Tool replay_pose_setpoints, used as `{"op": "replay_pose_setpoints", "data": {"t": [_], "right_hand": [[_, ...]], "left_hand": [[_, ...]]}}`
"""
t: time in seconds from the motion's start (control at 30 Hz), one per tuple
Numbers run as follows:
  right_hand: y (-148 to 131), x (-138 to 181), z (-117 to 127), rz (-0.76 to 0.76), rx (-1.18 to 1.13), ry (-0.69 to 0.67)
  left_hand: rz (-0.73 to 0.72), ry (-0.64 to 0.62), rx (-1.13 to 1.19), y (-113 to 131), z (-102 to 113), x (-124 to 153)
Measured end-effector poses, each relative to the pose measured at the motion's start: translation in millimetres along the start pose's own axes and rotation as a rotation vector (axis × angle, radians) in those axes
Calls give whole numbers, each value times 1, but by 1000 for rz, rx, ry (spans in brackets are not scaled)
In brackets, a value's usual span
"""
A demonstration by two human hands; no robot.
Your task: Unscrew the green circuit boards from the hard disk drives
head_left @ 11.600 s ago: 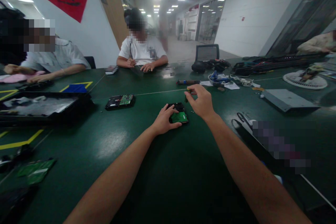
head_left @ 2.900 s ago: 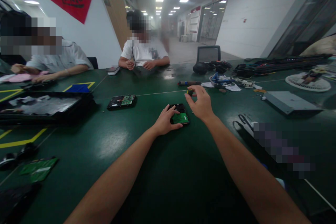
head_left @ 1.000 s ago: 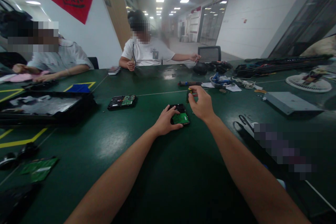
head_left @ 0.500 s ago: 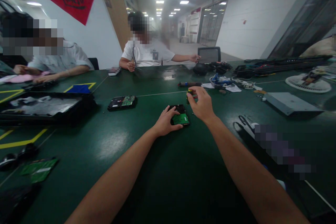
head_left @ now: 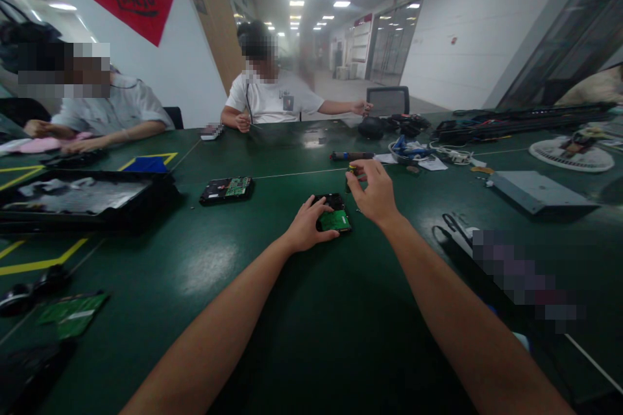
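Observation:
A hard drive [head_left: 335, 219] with a green circuit board lies flat on the table. My left hand [head_left: 311, 224] grips it from the left, fingers over its far side and thumb along its near edge. Just right of the drive, my right hand [head_left: 372, 189] pinches a screwdriver [head_left: 351, 170] by its handle, whose top is yellow. The screwdriver stands about upright; its tip is too dark to make out. Farther left, a second hard drive [head_left: 226, 190] lies with its board side up.
To the left sits a black tray-like casing [head_left: 92, 198]. A dark cylindrical tool [head_left: 351, 155] lies beyond my right hand. A grey metal box [head_left: 542, 191] and a white round grille [head_left: 570, 157] are at right. Two co-workers sit across the table; another is partly visible at far right.
The yellow top of the screwdriver shows less, as the fingers of my right hand have shifted slightly around it. My left hand and the hard drive have stayed in place.

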State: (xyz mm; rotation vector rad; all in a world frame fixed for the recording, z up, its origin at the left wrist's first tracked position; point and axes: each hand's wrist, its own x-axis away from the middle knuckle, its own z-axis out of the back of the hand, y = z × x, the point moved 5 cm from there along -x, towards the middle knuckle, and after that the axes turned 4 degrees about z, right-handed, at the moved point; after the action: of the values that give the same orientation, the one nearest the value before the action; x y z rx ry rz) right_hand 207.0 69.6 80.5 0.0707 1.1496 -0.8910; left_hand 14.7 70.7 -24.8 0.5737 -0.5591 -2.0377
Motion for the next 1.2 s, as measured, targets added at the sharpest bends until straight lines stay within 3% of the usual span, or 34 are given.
{"op": "replay_pose_setpoints", "data": {"t": [1.2], "right_hand": [[0, 1, -2, -11, -6, -2]], "left_hand": [[5, 1, 7, 1, 1, 0]]}}
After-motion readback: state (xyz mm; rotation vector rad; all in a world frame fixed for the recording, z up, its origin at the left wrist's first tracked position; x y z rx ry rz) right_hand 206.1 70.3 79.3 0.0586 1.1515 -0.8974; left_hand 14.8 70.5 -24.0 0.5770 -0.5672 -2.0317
